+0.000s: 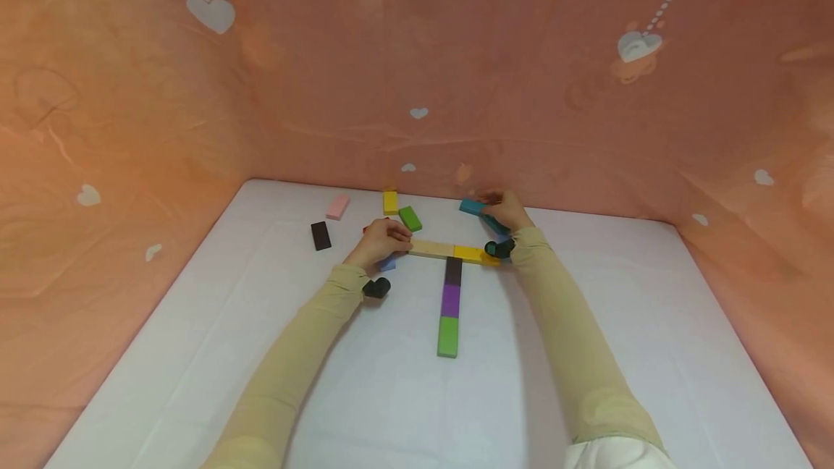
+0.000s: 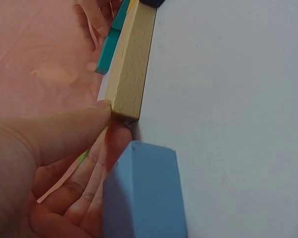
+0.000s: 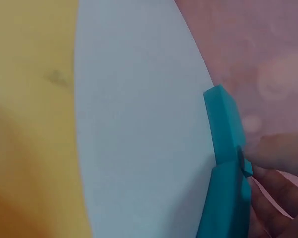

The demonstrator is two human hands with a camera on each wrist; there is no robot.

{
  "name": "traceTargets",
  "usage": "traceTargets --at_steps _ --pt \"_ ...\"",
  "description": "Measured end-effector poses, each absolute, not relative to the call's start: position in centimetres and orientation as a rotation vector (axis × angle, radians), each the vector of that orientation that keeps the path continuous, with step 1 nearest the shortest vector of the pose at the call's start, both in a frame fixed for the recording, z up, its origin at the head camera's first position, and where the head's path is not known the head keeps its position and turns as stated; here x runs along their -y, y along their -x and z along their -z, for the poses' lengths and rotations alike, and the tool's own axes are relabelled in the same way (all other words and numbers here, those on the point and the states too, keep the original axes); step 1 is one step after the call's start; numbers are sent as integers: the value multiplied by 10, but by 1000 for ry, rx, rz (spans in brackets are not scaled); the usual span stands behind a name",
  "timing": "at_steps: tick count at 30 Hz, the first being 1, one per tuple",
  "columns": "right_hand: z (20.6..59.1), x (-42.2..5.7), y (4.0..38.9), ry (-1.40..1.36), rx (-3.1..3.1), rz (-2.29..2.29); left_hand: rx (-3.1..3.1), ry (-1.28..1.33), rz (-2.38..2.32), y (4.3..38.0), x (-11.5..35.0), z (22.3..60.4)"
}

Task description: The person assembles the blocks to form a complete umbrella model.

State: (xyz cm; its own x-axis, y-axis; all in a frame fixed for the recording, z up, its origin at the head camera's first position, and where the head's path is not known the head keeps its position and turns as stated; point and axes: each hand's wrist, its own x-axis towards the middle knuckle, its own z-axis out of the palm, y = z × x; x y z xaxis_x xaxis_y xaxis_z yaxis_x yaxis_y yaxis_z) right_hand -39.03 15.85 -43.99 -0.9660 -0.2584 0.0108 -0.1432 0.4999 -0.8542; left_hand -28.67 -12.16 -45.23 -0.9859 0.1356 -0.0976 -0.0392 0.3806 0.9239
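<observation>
In the head view my left hand (image 1: 383, 241) is at the left end of a plain wooden block (image 1: 431, 247). The left wrist view shows its thumb and a bent finger pinching that end. A yellow block (image 1: 474, 255) continues the row to the right. Below the row runs a column of dark brown (image 1: 453, 271), purple (image 1: 451, 300) and green (image 1: 447, 337) blocks. Near the back edge my right hand (image 1: 510, 210) pinches a teal block (image 3: 223, 121), which touches a second teal block (image 3: 223, 203). A light blue block (image 2: 154, 193) lies beside my left hand.
Behind my left hand lie a pink block (image 1: 337, 206), a yellow block (image 1: 390, 203), a green block (image 1: 410, 218) and a dark block (image 1: 321, 236). A red piece is mostly hidden by that hand. Orange cloth (image 1: 417, 78) borders the white table (image 1: 326, 396) at back and sides.
</observation>
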Motion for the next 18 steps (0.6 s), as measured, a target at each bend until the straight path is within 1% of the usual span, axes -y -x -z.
traceTargets --at_steps 10,18 --pt "439 -164 388 231 -2542 1561 -2426 -39 -1703 288 122 453" --pt "440 -167 387 220 -2570 1529 -2443 -55 -1682 287 120 453"
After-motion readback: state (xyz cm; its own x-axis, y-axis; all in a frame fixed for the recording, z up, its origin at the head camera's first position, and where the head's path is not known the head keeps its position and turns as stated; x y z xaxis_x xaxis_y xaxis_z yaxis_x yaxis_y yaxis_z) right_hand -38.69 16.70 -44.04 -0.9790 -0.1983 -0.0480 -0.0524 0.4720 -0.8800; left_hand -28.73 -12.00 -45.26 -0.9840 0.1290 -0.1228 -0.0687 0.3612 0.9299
